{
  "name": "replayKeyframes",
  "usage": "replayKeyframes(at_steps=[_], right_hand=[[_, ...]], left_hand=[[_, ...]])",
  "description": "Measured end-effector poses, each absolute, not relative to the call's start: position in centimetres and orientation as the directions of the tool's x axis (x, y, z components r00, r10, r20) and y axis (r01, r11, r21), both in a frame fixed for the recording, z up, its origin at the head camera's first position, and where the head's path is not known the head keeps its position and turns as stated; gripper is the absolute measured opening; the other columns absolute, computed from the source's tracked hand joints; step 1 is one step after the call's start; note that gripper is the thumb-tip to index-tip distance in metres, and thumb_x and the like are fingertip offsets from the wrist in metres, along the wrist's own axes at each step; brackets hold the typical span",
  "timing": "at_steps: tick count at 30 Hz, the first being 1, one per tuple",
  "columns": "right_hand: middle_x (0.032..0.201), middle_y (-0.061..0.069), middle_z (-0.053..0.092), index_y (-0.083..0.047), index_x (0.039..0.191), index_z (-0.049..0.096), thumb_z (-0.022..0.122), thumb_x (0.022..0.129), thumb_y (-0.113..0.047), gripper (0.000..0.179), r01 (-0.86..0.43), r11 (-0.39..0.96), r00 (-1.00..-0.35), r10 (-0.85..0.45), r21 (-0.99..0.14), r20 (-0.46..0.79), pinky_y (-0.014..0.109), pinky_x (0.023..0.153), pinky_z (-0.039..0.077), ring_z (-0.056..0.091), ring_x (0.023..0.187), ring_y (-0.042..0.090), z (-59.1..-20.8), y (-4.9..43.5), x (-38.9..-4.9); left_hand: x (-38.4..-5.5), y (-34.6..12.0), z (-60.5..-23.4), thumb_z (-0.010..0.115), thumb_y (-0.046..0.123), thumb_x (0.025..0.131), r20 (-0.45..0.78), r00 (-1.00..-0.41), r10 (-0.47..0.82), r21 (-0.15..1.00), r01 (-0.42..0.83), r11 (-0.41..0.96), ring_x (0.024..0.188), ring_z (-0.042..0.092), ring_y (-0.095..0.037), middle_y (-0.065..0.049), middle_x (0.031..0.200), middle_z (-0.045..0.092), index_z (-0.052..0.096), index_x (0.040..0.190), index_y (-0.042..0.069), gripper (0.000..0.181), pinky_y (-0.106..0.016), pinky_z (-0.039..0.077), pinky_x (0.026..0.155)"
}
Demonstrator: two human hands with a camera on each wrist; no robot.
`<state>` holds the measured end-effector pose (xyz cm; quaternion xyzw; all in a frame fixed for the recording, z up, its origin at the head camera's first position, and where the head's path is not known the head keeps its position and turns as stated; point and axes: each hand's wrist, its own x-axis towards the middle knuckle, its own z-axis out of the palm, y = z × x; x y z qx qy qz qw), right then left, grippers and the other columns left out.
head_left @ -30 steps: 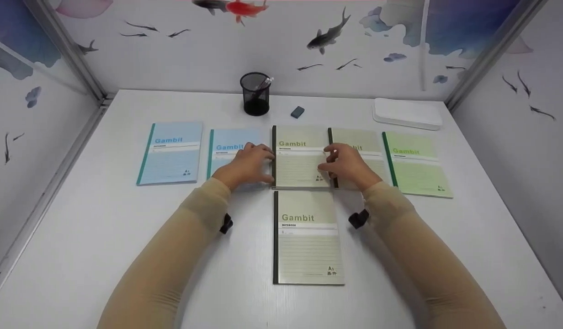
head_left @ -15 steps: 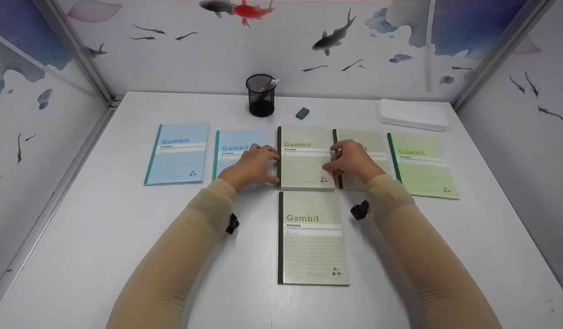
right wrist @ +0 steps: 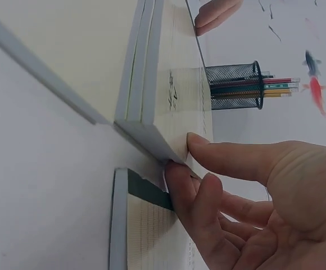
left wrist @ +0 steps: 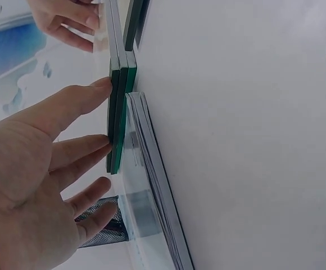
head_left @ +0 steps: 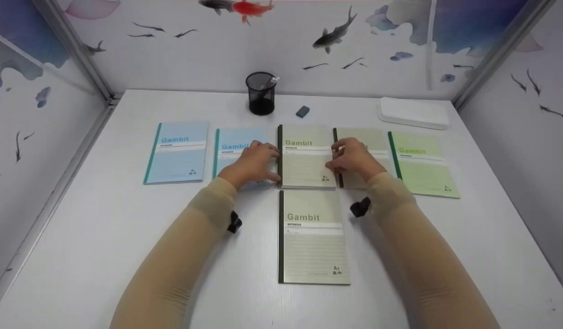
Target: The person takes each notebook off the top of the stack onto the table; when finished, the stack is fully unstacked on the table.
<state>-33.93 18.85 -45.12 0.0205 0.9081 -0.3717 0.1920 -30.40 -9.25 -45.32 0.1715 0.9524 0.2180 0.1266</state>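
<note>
A beige Gambit notebook [head_left: 306, 171] tops a small stack in the middle of the table, its spine set slightly right of the one beneath. My left hand [head_left: 254, 162] touches the dark spines with thumb and fingertips, other fingers spread loosely. On the stack's right edge, my right hand [head_left: 354, 157] pinches the top notebook, thumb on the cover [right wrist: 174, 101] and a curled finger at its side. Under my left hand lies a blue notebook [head_left: 240, 137], partly hidden. Another beige notebook [head_left: 361, 134] lies under my right hand. A further beige notebook [head_left: 314, 256] lies just in front of the stack.
A second blue notebook [head_left: 176, 160] lies far left and a green notebook [head_left: 423, 171] at right. Behind stand a black mesh pen cup [head_left: 261, 96] with pencils, a dark eraser [head_left: 303, 111] and a white flat case [head_left: 413, 113]. Printed walls [head_left: 172, 59] enclose the white table [head_left: 208, 283].
The top notebook has shifted slightly right, baring a spine beneath it. My left hand still touches the spine side; my right thumb and finger stay at the right edge.
</note>
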Motion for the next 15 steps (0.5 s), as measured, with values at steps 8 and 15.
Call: replayKeyframes(at_steps=[8,15], right_hand=[[0.127,0.016,0.063,-0.005,0.148,0.053,0.075,0.094,-0.014,0.059,0.208,0.638,-0.928,-0.11,-0.741,-0.355,0.028,0.085,0.06,0.067,0.096,0.021,-45.6,20.0,-33.7],[0.133,0.015,0.061,-0.005,0.147,0.054,0.072,0.094,-0.014,0.057,0.266,0.541,-0.924,-0.094,-0.798,-0.372,0.032,0.091,0.061,0.068,0.1,0.02,-45.5,20.5,-33.7]], left_hand=[[-30.1,-9.3,-45.5,0.085,0.032,0.086,-0.162,-0.907,0.388,0.477,0.272,0.836,0.143,0.038,-0.027,0.0,0.154,0.052,0.062,0.142,0.008,0.065,-0.044,0.033,0.122],[-30.1,-9.6,-45.5,0.085,0.032,0.086,-0.16,-0.904,0.397,0.491,0.276,0.826,0.142,0.038,-0.026,0.0,0.155,0.052,0.063,0.142,0.008,0.064,-0.044,0.034,0.121]])
